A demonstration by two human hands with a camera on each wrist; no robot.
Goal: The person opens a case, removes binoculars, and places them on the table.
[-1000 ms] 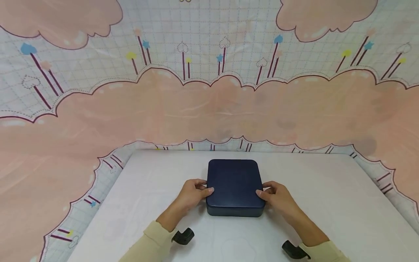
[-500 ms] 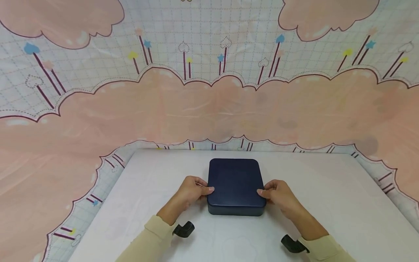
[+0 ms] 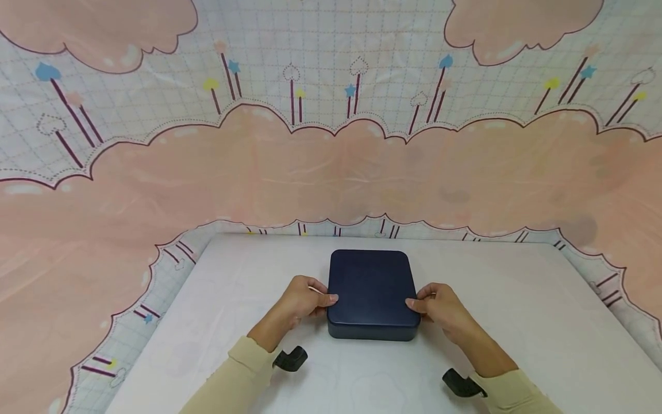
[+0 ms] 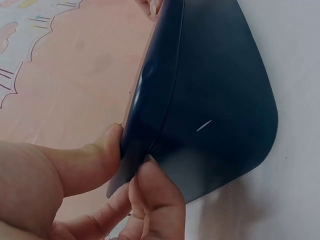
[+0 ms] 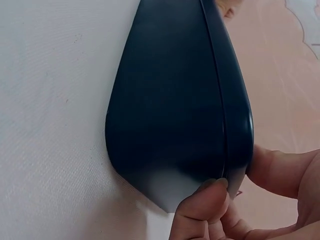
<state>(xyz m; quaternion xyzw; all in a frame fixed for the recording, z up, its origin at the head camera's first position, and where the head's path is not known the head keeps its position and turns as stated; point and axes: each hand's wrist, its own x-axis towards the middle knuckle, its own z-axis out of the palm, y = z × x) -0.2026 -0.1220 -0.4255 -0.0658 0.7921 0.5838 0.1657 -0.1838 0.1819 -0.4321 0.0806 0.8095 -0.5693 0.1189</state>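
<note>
A dark navy lidded box (image 3: 371, 287) with rounded corners sits on the white table in the head view. My left hand (image 3: 302, 302) pinches its left side, thumb over the lid's top edge. On the opposite side my right hand (image 3: 447, 313) grips the lid in the same way. In the left wrist view, fingertips (image 4: 157, 180) curl under the lid's rim (image 4: 167, 100) at the seam. The right wrist view has a fingertip (image 5: 212, 192) at the seam too. The lid looks seated on the box, and the inside is hidden. A pale scratch-like mark (image 4: 204, 125) shows on the box's side.
The white tabletop (image 3: 248, 264) spreads around the box. Behind and beside it hangs a peach cloth (image 3: 331, 172) printed with clouds and small trees. A black wrist mount (image 3: 291, 359) sits below the left hand, and another black mount (image 3: 462, 383) below the right.
Both wrists have risen a little in the head view while the fingers stay at the box's sides. The box shifts only slightly in view, along with the background.
</note>
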